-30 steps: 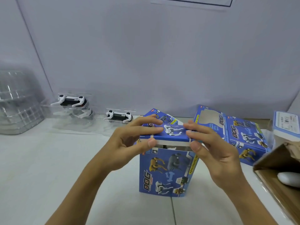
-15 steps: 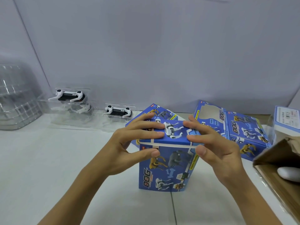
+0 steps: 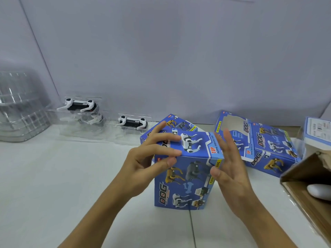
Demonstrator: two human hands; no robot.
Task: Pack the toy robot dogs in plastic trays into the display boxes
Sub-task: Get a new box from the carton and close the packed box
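A: Plain lavender wall behind, white desk (image 3: 53,176). Blue display box (image 3: 184,176) stands upright near the desk's front edge, about mid-width, top flap down. Long axis vertical, printed panel faces the camera, "TOP" flap up.

B: Hands?

A: Left hand (image 3: 143,161) holds the top left corner: fingers flat over the flap, thumb on the front panel. Right hand (image 3: 231,169) is spread wide just beside the right edge; thumb near the corner, contact unclear. It holds nothing.

B: Handling?

A: My read: thin printed card, light, glossy, so a bit slippery. Walls dent if squeezed mid-panel. Grip at the corners or folded edges, where it's stiff. Can't tell if a tray is inside.

B: Stock left?

A: Two toy robot dogs in clear plastic trays at the back edge, left of centre: far one (image 3: 80,106), nearer one (image 3: 132,122), both lying sideways, long axis along the wall. Second box (image 3: 180,125) right behind the held one. Windowed boxes (image 3: 259,142) lie flat toward the back right. Open carton (image 3: 308,185) at the right edge, clear tray stack (image 3: 19,108) back left.
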